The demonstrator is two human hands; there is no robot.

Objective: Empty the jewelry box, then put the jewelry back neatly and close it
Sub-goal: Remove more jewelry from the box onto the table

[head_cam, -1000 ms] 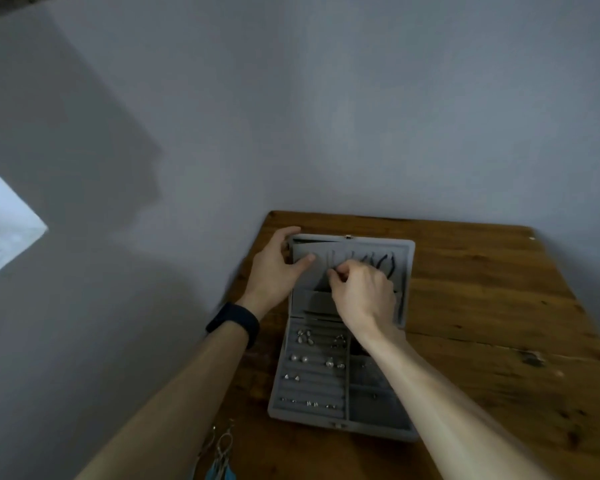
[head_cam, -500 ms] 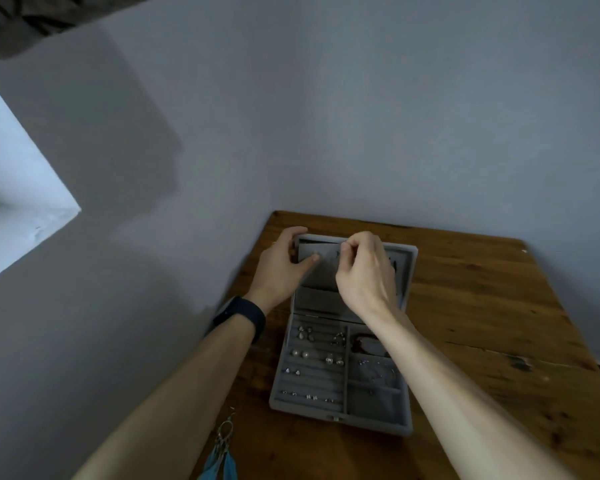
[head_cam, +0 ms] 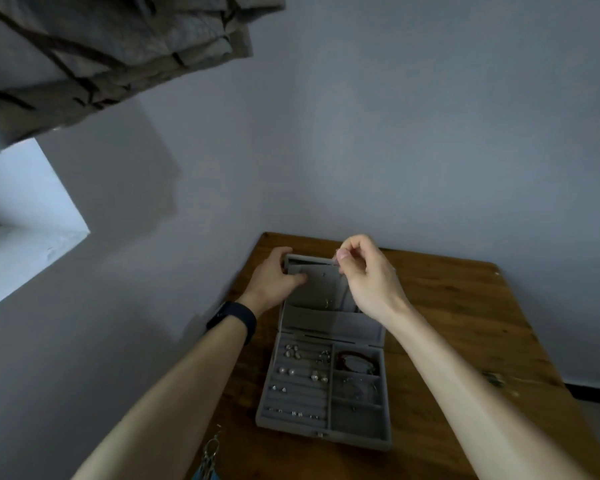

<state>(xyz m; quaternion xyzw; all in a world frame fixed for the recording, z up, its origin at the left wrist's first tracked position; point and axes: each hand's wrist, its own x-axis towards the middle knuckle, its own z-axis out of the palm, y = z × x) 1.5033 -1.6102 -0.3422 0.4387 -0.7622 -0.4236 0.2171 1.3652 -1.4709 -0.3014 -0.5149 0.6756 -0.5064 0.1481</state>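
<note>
Thumb and forefinger of the right hand are closed narrow, fingertips pinched on what is judged to be a thin silver necklace, too fine to be made out clearly. The pinch is held just beside the far edge of the raised grey felt lid. The lid's pocket lies directly below the fingertips, and the necklace's long axis is judged to hang downward toward it.

The lid's far-left corner is gripped by the left hand, its thumb pressed on the inner felt and its fingers curled behind. This hand is the nearer to the lid, and the lid is steadied by it.

The grey rectangular felt-lined jewelry box is set on the brown wooden table, nearer the body than both sets of fingers. Its long axis runs away from the person and its hinge lies at the far end. Small silver stud earrings sit in the ring rolls below the left fingers. A red bracelet lies in a compartment below the right wrist, so emptying is judged barely begun. A lift straight up and away from the lid is called for next.
</note>
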